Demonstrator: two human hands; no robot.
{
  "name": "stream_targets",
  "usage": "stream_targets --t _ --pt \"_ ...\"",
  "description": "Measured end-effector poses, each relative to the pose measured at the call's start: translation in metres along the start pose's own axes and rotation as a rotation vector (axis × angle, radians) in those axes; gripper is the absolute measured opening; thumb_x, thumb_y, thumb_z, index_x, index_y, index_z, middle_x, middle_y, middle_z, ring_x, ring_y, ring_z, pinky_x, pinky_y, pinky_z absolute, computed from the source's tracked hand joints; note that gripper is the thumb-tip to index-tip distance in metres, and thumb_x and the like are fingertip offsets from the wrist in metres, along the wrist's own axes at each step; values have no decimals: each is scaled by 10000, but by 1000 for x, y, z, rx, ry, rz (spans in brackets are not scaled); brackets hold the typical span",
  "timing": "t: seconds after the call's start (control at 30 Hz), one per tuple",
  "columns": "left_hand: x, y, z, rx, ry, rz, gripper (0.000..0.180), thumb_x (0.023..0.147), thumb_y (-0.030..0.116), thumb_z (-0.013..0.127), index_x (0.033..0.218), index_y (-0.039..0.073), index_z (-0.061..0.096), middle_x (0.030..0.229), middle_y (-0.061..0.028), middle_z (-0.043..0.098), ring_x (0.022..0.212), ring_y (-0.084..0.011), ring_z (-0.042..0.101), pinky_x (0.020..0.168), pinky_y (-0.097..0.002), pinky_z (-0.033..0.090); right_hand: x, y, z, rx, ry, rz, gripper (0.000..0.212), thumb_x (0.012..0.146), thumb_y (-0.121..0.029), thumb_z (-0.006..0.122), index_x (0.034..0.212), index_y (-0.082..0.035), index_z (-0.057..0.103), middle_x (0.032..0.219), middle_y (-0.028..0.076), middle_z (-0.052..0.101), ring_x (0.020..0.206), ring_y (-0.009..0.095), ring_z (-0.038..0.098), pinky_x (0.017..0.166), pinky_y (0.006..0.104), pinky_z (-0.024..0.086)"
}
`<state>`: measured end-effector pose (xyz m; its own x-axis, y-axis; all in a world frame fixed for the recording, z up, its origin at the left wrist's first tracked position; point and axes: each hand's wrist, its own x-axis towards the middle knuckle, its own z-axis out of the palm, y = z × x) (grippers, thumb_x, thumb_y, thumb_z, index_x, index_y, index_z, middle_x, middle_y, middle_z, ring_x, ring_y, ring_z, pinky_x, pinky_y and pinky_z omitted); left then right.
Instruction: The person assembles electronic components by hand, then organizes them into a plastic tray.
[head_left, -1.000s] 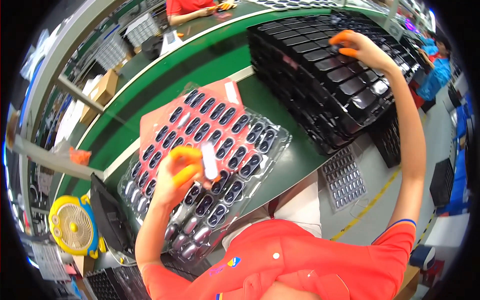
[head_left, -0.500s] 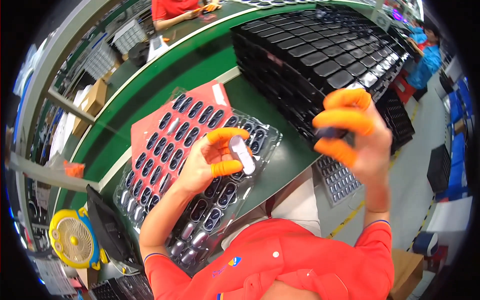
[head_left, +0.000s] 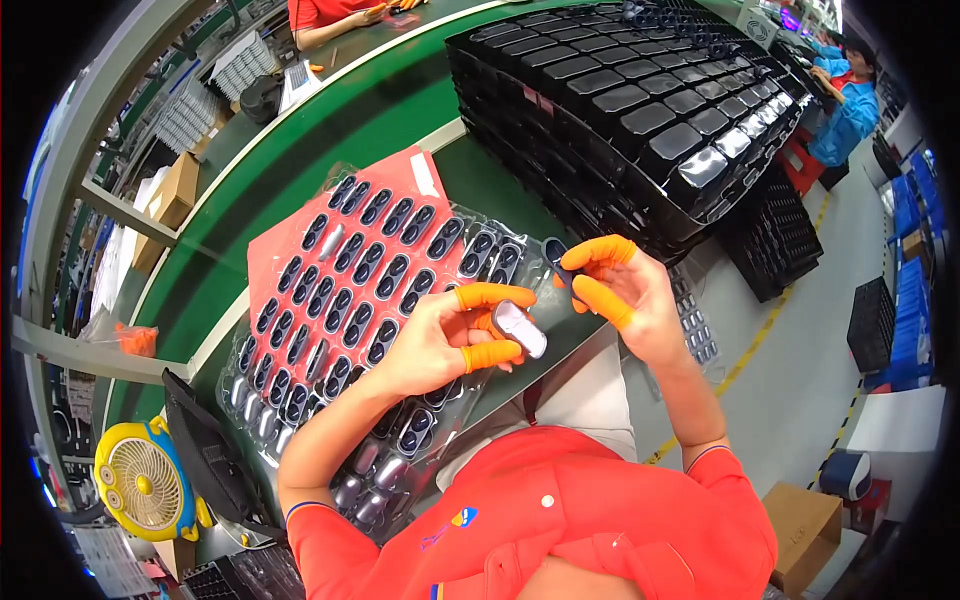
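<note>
Orange finger covers sit on the fingertips of both hands. My left hand [head_left: 435, 335] is closed on a small rounded case shell [head_left: 522, 330], grey outside with a white face turned toward me. Just to its right and slightly higher, my right hand [head_left: 640, 300] pinches a dark oval insert [head_left: 556, 256], tilted and apart from the shell. Part of the insert is hidden behind the fingertips. Beneath and left of my left hand lies a clear plastic tray [head_left: 470, 208] holding rows of dark oval pieces with paired round hollows, plus several smooth grey shells.
A red sheet [head_left: 285, 240] lies under the tray on the green bench [head_left: 485, 180]. A tall stack of black trays [head_left: 600, 130] stands at the far right. A yellow-and-blue fan [head_left: 145, 483] is at the left. Co-workers sit at the far bench and far right.
My right hand has come down and left with the dark piece, close to my left hand. My left hand has shifted slightly right and down with the shell.
</note>
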<state>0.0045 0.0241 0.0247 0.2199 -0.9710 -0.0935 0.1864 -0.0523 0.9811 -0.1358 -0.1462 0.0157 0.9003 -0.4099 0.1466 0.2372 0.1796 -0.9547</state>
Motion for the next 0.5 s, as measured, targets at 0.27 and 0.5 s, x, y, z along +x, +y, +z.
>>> stream_targets --t 0.27,0.5 --pt "2 -4 -1 -11 -9 7 405 779 -44 632 1164 -23 510 996 -109 587 861 -167 613 721 -257 526 -1 14 3 -161 -12 -119 315 822 32 579 1116 10 468 934 61 556 760 103 548 676 223 452" --pt "3 -8 -6 140 -15 5 368 800 -48 604 1154 -49 504 978 -119 594 866 -181 616 759 -276 523 1 9 -2 -32 -43 66 267 827 28 578 1066 -6 462 926 76 553 753 123 574 643 232 466"
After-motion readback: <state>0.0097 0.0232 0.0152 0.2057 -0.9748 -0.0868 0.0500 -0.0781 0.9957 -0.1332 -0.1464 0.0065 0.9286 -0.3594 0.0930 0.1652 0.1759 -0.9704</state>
